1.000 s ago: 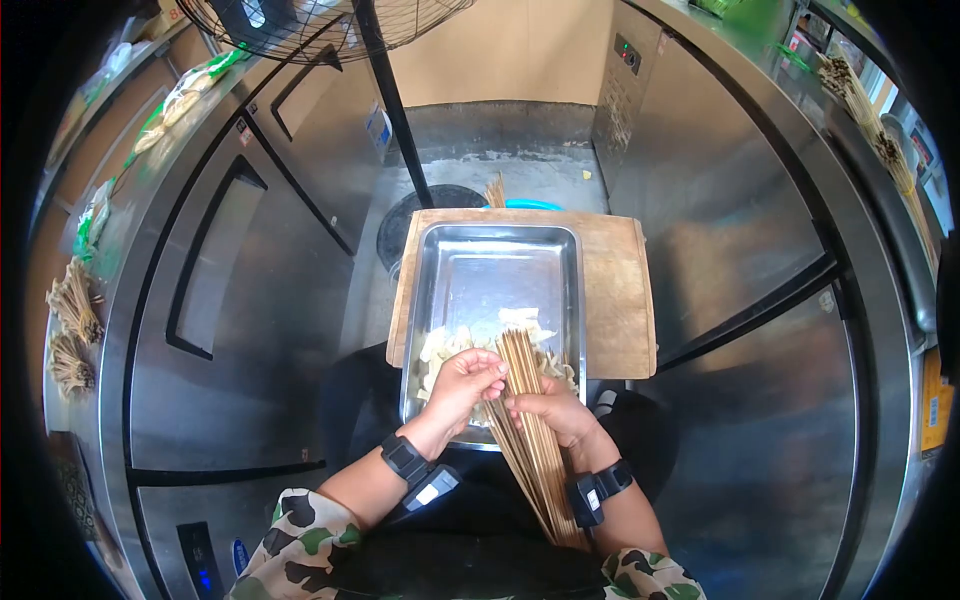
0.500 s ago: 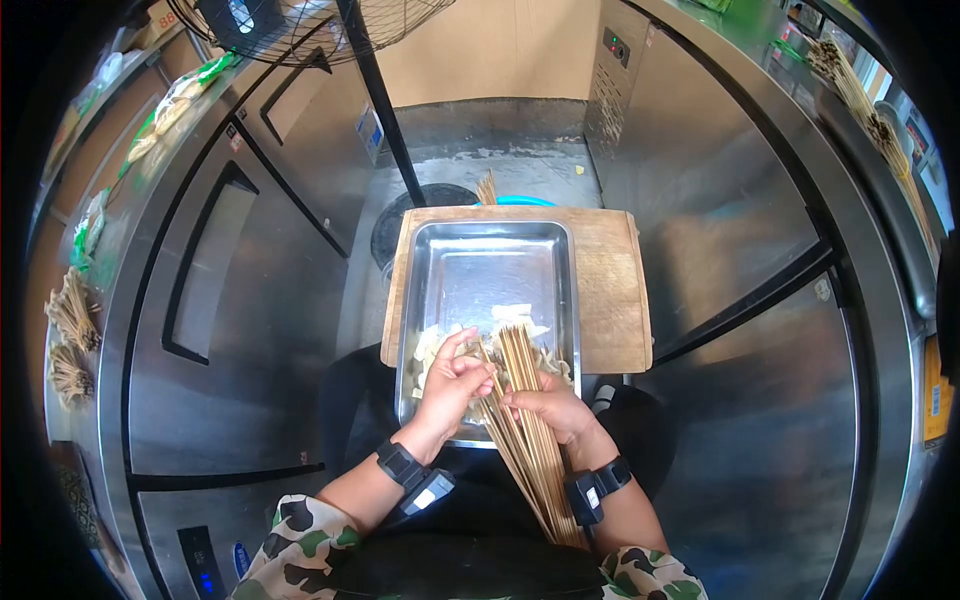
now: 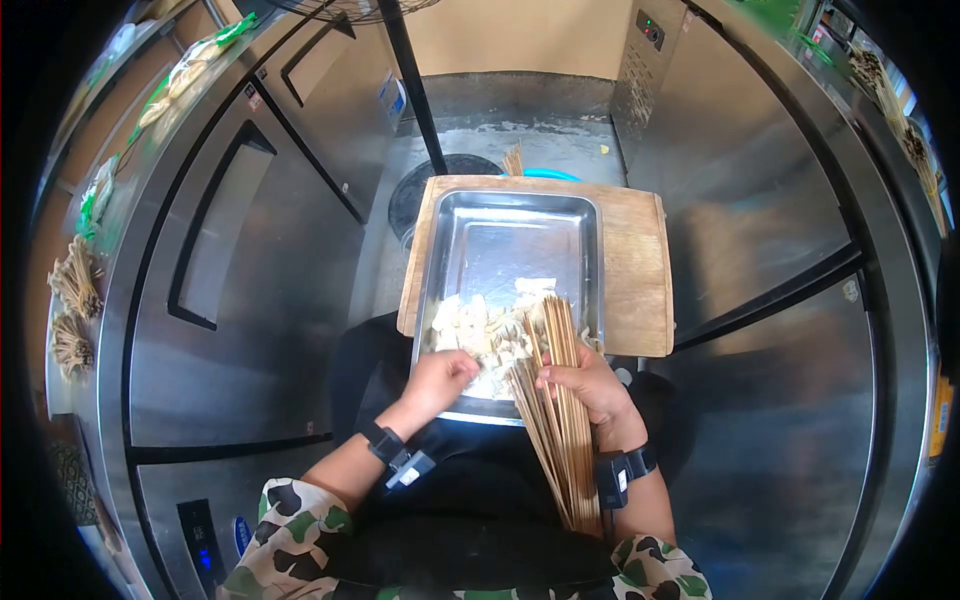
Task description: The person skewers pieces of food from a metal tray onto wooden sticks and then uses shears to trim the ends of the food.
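My right hand is wrapped round a thick bundle of bamboo skewers, whose upper ends lean over the near part of a metal tray. A few skewers fan out to the left of the bundle. Pale, cream-white food pieces lie heaped in the near half of the tray. At the tray's near left edge is my left hand, its fingers curled in beside the pieces. Whatever those fingers hold, if anything, is hidden.
Under the tray is a wooden board. Steel cabinets stand on the left and right. A black pole rises behind the board. Bundled skewers lie on the left counter.
My left hand has drawn away from the skewers, down and left, and its fingers have curled in. My right hand keeps the bundle. The whole view has shifted slightly.
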Motion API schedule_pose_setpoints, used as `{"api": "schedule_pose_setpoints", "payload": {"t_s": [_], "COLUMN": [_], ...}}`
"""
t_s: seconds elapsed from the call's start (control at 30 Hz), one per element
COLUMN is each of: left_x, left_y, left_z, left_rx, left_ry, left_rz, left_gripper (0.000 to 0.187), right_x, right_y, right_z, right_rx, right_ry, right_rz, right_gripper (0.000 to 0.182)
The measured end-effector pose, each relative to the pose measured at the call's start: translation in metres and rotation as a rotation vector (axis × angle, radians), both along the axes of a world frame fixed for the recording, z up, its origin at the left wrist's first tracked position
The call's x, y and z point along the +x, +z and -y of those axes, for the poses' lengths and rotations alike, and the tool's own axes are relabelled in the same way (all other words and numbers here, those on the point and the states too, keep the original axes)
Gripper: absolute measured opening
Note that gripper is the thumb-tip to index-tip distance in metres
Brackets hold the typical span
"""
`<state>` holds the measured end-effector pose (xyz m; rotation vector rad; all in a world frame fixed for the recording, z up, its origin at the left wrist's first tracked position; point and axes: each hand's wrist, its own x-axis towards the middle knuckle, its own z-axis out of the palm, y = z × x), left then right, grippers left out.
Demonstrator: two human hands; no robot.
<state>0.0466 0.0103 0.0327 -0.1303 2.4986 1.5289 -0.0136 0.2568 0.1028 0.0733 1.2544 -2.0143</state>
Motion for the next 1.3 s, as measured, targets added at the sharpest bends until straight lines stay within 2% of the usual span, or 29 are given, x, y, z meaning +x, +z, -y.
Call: {"api": "schedule_pose_setpoints", "payload": {"t_s": [0.03,0.07,0.13,0.23,0.33,0.37,0.4,0.57,0.6,0.67,0.9,0.97,1.0,1.03,1.13,1.3], "left_x": [0.002,0.004,0.008,0.005,0.001,-0.001,-0.005,-0.018,-0.02,-0.024,-0.028,-0.029,-0.031,-0.031,-0.03,-0.041], "left_y": [0.017,0.025,0.025,0.034,0.035,0.038,0.039,0.036,0.035,0.03,0.02,-0.006,0.0,0.006,0.043,0.055], "left_z": [-0.01,-0.017,-0.025,-0.025,-0.017,-0.014,-0.009,-0.014,-0.019,-0.026,-0.016,0.0,0.002,0.005,-0.004,-0.021], "left_rx": [-0.22,-0.29,-0.416,-0.559,-0.454,-0.502,-0.467,-0.604,-0.637,-0.703,-0.683,-0.144,0.126,0.498,0.756,0.836], "left_ry": [-0.126,-0.205,-0.24,-0.24,-0.049,0.04,0.075,-0.09,-0.1,-0.117,-0.065,0.122,0.208,0.289,0.456,0.419], "left_rz": [-0.194,-0.273,-0.244,-0.339,-0.334,-0.375,-0.283,-0.466,-0.427,-0.349,-0.458,-0.148,0.01,0.073,0.206,0.174], "left_gripper": [0.011,0.018,0.02,0.02,0.018,0.018,0.017,0.017,0.02,0.025,0.016,0.013,0.012,0.009,0.009,0.007], "right_x": [0.0,0.001,0.001,0.001,0.0,0.001,0.001,0.002,0.001,0.001,0.001,0.0,0.0,0.0,0.001,0.002], "right_y": [-0.002,-0.003,-0.003,-0.003,-0.002,-0.002,-0.001,-0.001,-0.002,-0.003,-0.002,-0.001,-0.001,-0.002,-0.002,-0.003], "right_z": [-0.001,-0.001,0.0,0.0,0.0,0.001,0.002,0.005,0.005,0.004,0.007,0.007,0.007,0.008,0.01,0.013], "right_rx": [0.004,0.003,0.0,0.025,0.037,0.031,0.026,0.032,0.028,0.029,0.038,0.03,0.03,0.029,0.02,0.006], "right_ry": [-0.009,-0.013,-0.017,0.001,0.003,-0.001,-0.005,0.002,0.012,0.024,0.034,0.06,0.07,0.08,0.088,0.13], "right_rz": [0.014,0.01,-0.003,-0.028,0.014,0.009,0.004,0.017,0.02,0.022,0.003,-0.011,-0.011,-0.012,-0.012,-0.01], "right_gripper": [0.021,0.021,0.022,0.021,0.022,0.022,0.022,0.022,0.022,0.022,0.019,0.019,0.019,0.019,0.018,0.018]}}
